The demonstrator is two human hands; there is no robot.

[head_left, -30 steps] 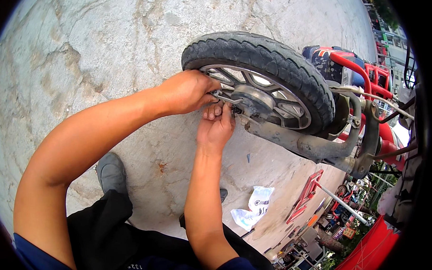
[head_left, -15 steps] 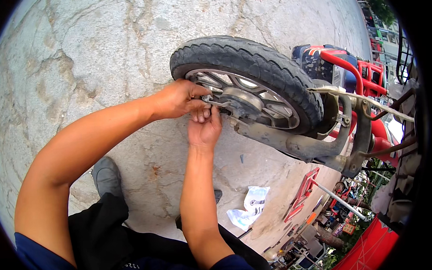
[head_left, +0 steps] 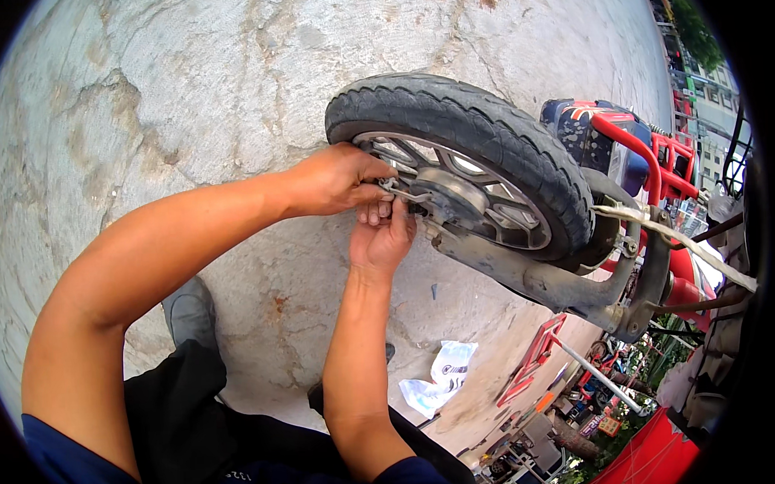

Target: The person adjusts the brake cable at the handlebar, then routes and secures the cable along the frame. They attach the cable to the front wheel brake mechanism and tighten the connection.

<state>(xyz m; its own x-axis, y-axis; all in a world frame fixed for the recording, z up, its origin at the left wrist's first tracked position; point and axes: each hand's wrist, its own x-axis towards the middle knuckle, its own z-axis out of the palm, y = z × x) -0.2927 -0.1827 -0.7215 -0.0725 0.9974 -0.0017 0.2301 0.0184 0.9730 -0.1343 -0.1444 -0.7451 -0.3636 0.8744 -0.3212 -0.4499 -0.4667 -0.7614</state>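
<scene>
A spoked wheel with a black tyre (head_left: 460, 111) leans toward me at the front of a red vehicle. A metal brake arm (head_left: 411, 194) sticks out from its round hub (head_left: 454, 193). My left hand (head_left: 338, 180) is closed, thumb and index finger pinching the free end of that arm at a small metal fitting. Just below it, my right hand (head_left: 383, 238) has curled fingers against the same spot, its thumb and fingertips close to the arm. What the right fingers hold is hidden behind the hand.
The grey fork leg (head_left: 525, 267) runs right from the hub to the red frame (head_left: 632, 148). A pale cable (head_left: 686, 240) hangs beside it. A white plastic bag (head_left: 439, 378) lies on the cracked concrete, near a red metal stand (head_left: 532, 361). My shoe (head_left: 189, 313) is at left.
The wheel and both hands appear slightly farther right and lower in view. Both hands stay at the end of the brake arm with much the same grip.
</scene>
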